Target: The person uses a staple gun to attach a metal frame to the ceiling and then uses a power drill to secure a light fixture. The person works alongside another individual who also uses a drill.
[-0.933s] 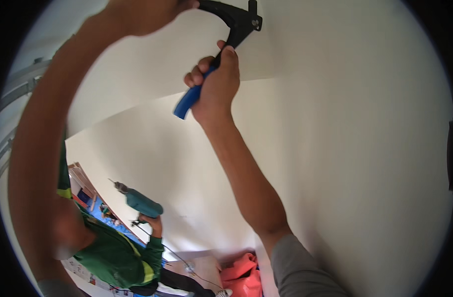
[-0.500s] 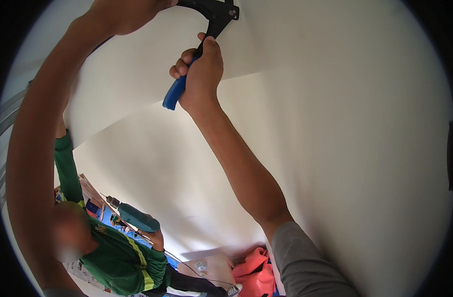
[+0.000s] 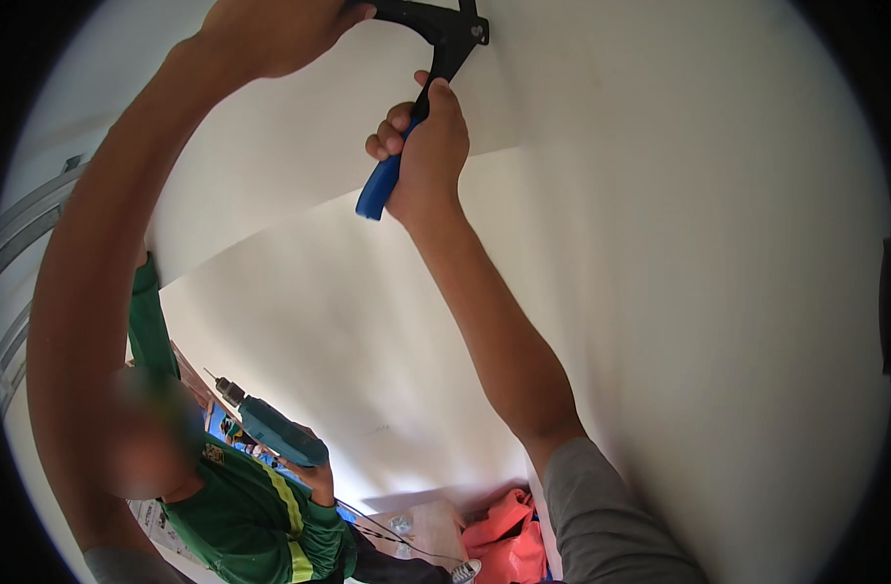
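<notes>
My right hand is closed round the blue grip of a black metal hand tool, raised high by a pale surface. The tool has a curved black arm and a bolted corner; its upper end runs out of the picture, so its exact kind does not show. My left hand is at the top edge, with a fingertip on the curved arm. It appears closed on that arm, though most of its fingers are hidden or cut off.
Beneath my left arm, a person in a green top with yellow stripes holds a teal power drill, its bit pointing up left. Metal ceiling channels curve along the left. Red material lies low down. A pale wall fills the right.
Both my hands and the tool have shifted slightly right and down in the picture, still in the same hold. The other person and the drill also appear a little further right.
</notes>
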The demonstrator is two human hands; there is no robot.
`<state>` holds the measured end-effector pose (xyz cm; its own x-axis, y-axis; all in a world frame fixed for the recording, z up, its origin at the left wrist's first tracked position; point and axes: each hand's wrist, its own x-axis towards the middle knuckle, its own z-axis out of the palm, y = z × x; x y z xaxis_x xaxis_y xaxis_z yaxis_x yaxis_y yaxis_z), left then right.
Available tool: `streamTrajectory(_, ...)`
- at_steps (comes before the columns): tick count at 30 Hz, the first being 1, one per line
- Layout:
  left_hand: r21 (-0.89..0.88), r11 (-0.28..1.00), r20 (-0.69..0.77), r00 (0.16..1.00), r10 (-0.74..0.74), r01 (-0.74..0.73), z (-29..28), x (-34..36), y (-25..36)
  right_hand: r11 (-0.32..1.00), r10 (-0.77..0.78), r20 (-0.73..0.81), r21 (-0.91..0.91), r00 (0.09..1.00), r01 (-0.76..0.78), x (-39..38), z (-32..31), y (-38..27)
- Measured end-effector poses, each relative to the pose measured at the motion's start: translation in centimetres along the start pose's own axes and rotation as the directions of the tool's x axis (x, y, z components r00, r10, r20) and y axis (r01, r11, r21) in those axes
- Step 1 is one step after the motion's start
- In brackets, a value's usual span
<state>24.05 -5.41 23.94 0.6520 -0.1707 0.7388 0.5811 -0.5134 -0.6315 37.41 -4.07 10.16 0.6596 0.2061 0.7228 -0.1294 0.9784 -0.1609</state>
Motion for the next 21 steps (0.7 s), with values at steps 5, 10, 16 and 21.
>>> streamTrajectory(5,0.059,0.998,-0.047,0.999,0.023,-0.02,1.2,-0.4,-1.3,1.0,0.027,-0.01,0.016,1.0,-0.027,0.7,0.6,1.9)
streamTrajectory(10,0.066,0.998,-0.003,1.0,-0.012,0.012,2.3,-0.6,-1.3,0.999,0.039,0.011,0.024,0.999,-0.04,1.2,-0.1,3.3)
streamTrajectory(16,0.115,0.993,0.07,0.997,-0.014,0.006,2.0,0.7,1.2,0.996,0.066,-0.004,0.052,0.998,-0.066,2.1,-2.1,2.2)
streamTrajectory(21,0.229,0.971,0.152,0.983,-0.105,0.068,1.5,-0.3,2.5,0.982,0.144,0.026,0.12,0.989,-0.146,2.3,-2.6,1.8)
